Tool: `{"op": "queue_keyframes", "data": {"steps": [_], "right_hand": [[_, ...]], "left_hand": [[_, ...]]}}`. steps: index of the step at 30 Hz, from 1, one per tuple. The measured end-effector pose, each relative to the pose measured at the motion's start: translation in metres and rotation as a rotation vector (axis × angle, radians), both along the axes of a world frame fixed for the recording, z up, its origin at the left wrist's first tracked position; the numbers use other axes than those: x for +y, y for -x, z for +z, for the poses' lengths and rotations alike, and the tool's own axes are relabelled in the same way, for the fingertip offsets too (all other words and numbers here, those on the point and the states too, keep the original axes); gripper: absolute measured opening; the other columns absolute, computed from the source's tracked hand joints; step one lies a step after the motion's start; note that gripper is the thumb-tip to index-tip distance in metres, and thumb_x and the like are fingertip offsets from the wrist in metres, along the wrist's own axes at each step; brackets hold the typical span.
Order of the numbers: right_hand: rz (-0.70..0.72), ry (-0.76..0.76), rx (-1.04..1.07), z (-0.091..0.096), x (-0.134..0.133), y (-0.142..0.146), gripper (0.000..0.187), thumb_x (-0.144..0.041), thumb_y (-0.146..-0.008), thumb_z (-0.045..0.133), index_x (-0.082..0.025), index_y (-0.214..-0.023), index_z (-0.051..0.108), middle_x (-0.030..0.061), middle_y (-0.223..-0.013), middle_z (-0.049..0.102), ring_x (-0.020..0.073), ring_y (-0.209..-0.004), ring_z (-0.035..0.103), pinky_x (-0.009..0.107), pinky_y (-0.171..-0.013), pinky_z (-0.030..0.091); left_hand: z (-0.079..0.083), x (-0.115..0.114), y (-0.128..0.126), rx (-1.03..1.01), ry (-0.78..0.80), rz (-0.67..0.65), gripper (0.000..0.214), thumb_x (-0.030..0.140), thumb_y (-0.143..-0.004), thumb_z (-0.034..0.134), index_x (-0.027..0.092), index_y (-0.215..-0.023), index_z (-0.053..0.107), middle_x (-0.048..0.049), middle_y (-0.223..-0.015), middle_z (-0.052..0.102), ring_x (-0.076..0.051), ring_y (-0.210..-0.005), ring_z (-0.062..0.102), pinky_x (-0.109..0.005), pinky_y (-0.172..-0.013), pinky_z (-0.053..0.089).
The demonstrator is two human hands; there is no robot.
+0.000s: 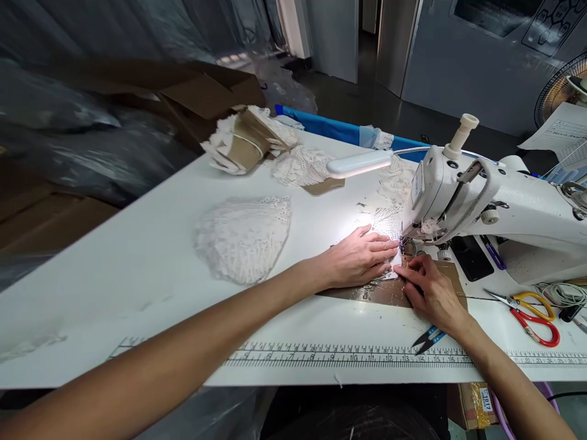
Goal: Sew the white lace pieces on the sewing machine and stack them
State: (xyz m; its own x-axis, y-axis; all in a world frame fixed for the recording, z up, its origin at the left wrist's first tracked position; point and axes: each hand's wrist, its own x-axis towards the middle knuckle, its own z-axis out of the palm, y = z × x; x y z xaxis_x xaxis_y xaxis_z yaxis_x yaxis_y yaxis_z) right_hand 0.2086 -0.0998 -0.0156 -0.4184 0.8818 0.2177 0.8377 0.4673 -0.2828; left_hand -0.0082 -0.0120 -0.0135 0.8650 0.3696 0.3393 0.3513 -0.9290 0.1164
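Observation:
My left hand (358, 260) lies flat on a piece of white lace fabric (387, 223), fingers stretched toward the needle of a white sewing machine (486, 201). My right hand (431, 290) rests just in front of the needle, fingertips pressed down on the lace's near edge, over a brown card sheet (367, 292). A lamp (360, 164) on the machine lights the spot brightly.
A stack of white lace pieces (243, 238) lies left of my hands. Bundles of lace wrapped in brown card (247, 143) sit at the far edge. Red-handled scissors (534, 318) and small thread snips (428, 339) lie at right. A printed ruler (348, 354) runs along the front edge.

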Motion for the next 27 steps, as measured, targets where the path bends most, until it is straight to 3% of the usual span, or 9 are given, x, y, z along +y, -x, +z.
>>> {"op": "queue_keyframes", "data": {"steps": [8, 15, 27], "right_hand": [[-0.005, 0.003, 0.016, 0.000, 0.000, 0.000, 0.037, -0.015, -0.091, 0.051, -0.024, -0.122, 0.067, 0.0093, -0.111, 0.055, 0.0179, -0.080, 0.060, 0.031, -0.069, 0.057], [0.001, -0.036, 0.020, 0.000, 0.000, 0.000, 0.038, -0.013, -0.089, 0.050, -0.024, -0.122, 0.067, 0.0087, -0.109, 0.054, 0.0172, -0.078, 0.060, 0.030, -0.067, 0.057], [0.004, -0.060, 0.016, 0.000, 0.000, -0.001, 0.036, -0.015, -0.091, 0.049, -0.025, -0.120, 0.067, 0.0085, -0.109, 0.054, 0.0171, -0.077, 0.059, 0.030, -0.065, 0.057]], "left_hand": [[-0.002, -0.001, 0.000, 0.008, -0.030, 0.011, 0.034, 0.028, -0.103, 0.034, 0.017, -0.123, 0.060, -0.0088, -0.127, 0.066, -0.023, -0.114, 0.060, -0.040, -0.092, 0.042], [-0.002, -0.008, -0.003, 0.003, -0.099, 0.089, 0.033, 0.026, -0.103, 0.033, 0.016, -0.113, 0.063, -0.0089, -0.120, 0.068, -0.021, -0.096, 0.063, -0.038, -0.085, 0.043], [-0.002, 0.002, -0.001, -0.063, -0.024, -0.008, 0.032, 0.030, -0.101, 0.038, 0.020, -0.113, 0.065, -0.0076, -0.121, 0.068, -0.023, -0.107, 0.062, -0.040, -0.091, 0.042]]}}
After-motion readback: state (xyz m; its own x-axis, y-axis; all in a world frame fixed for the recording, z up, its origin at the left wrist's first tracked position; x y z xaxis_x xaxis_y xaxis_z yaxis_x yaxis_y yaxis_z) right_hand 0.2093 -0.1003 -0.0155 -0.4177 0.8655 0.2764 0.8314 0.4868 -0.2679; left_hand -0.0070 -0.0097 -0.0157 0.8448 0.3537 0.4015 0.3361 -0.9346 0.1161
